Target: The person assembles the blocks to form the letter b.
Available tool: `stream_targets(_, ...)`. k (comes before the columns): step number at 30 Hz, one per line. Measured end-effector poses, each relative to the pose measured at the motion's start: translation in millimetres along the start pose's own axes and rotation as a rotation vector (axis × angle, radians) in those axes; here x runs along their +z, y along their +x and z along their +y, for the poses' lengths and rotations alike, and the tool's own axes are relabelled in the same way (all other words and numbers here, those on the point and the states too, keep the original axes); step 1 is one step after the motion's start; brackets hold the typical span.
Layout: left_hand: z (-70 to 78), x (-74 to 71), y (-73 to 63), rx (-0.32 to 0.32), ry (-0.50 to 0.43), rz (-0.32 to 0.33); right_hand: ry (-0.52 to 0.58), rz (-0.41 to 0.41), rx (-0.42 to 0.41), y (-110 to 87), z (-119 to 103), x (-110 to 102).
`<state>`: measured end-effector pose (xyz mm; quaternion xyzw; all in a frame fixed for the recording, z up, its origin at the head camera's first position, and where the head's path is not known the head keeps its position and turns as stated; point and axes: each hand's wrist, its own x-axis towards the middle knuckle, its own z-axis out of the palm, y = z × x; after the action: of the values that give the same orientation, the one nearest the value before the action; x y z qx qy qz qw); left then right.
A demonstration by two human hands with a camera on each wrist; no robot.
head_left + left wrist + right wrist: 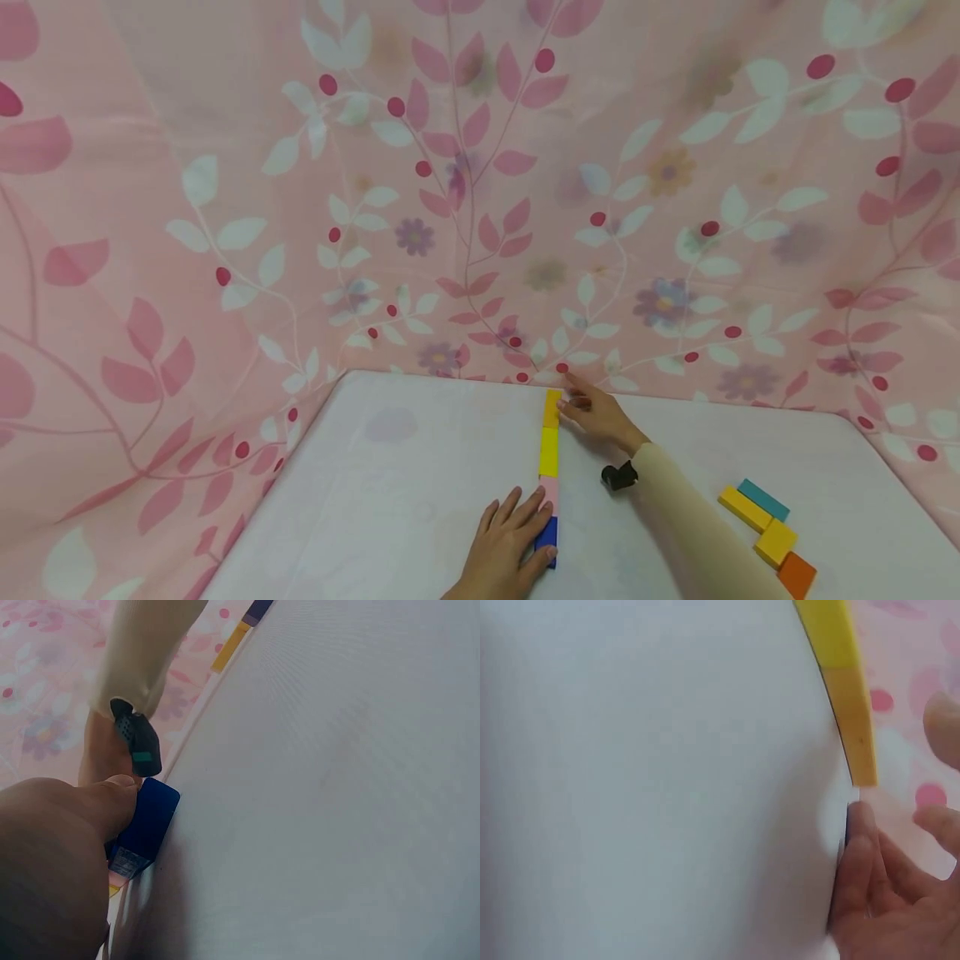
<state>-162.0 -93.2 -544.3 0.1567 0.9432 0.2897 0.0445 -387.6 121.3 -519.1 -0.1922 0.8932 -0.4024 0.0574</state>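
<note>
A straight row of blocks runs away from me on the white table (420, 467): a blue block (549, 533) nearest, then a pink block (551, 490), a yellow block (549, 452) and an orange-yellow block (551, 408) at the far end. My left hand (501, 546) lies over the near part of the row with fingers spread, its thumb against the blue block (150, 817). At the far end, my right hand (600, 417) is beside the orange-yellow block (853, 720), thumb and fingers apart, with nothing between them.
Right of the right forearm lie a teal block (763, 499), a long yellow block (745, 509), a thick yellow block (776, 542) and an orange block (797, 575). A black wrist camera (619, 476) sits on the right wrist. Pink patterned fabric (480, 208) rises behind the table's far edge.
</note>
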Motion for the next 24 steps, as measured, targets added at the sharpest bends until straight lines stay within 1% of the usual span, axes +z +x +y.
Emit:
stream_targets(3,1.3,0.7,0.4,0.002,0.002,0.005,0.067,-0.006,0.057,-5.7,5,-6)
stream_targets(6,3.0,0.8,1.5,-0.003,-0.009,0.003,0.108,-0.001,0.071,-11.6,8,-9)
stream_targets(10,3.8,0.6,2.7,-0.007,-0.023,0.001,0.125,-0.003,0.072,-24.0,6,-11)
stream_targets(14,1.7,1.6,1.6,0.016,0.003,0.024,0.109,-0.040,0.069,-45.3,5,-14)
stream_targets(18,-0.1,0.5,-0.4,0.039,0.029,0.046,0.050,-0.118,0.013,-74.7,3,-24)
stream_targets(21,-0.8,-1.3,-1.1,0.041,0.034,0.055,-0.016,-0.172,-0.081,-99.3,1,-40)
stream_targets(23,-0.7,-2.9,-1.4,0.038,0.025,0.056,-0.057,-0.170,-0.138,-116.4,1,-53)
stream_targets(24,-0.6,-3.7,-1.4,0.036,0.019,0.055,-0.090,-0.152,-0.154,-124.7,0,-60)
